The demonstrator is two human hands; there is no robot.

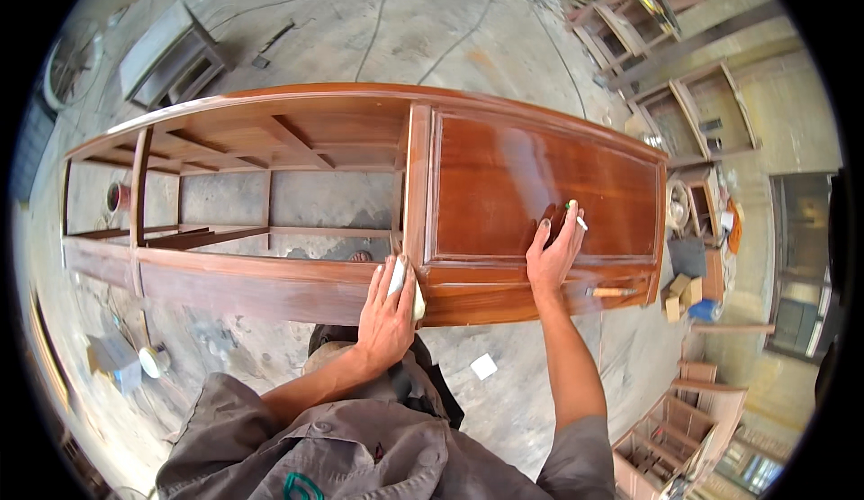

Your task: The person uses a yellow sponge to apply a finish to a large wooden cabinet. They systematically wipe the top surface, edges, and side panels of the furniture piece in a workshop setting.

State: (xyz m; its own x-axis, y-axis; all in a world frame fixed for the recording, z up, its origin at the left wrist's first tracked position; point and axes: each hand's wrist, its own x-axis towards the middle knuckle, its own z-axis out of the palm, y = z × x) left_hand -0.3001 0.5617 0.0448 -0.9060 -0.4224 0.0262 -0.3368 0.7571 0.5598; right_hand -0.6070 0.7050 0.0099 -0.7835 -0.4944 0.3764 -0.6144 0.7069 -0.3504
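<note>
A long reddish-brown wooden cabinet (414,176) lies across in front of me, with open framing on its left and a glossy panel (504,185) on its right. My left hand (385,329) presses a folded white cloth or pad (412,297) against the front rail, just below the upright between the two parts. Over the lower part of the panel, my right hand (556,252) has its fingers stretched forward. A thin white stick, likely a cigarette (582,224), sits between those fingers. Something small and green shows at a fingertip. A wooden-handled tool (610,292) rests on the rail to the right.
A small grey cabinet (171,54) stands at the far left. More unfinished wooden frames (693,113) line the right wall, with an open cardboard box (686,297) near them. Cables cross the concrete floor (432,14). A white square (483,367) lies near me.
</note>
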